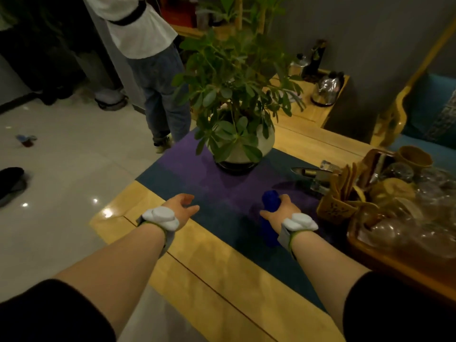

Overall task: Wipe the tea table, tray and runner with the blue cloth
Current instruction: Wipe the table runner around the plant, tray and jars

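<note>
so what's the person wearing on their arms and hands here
Both forearms are bare below black sleeves that end near the elbows. Each wrist carries a white, rounded, lumpy device on a grey strap edged in green. The left hand and right hand wear no gloves; no cables show.

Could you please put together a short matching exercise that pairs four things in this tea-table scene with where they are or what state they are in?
Things:
1. blue cloth
2. potted plant
3. left hand
4. wooden tray

Places or states:
A. stands on the purple part of the runner
B. at the right side of the table, loaded with glassware
C. bunched up and gripped in the right hand
D. holds nothing, fingers relaxed

Pairs: 1-C, 2-A, 3-D, 4-B
</note>
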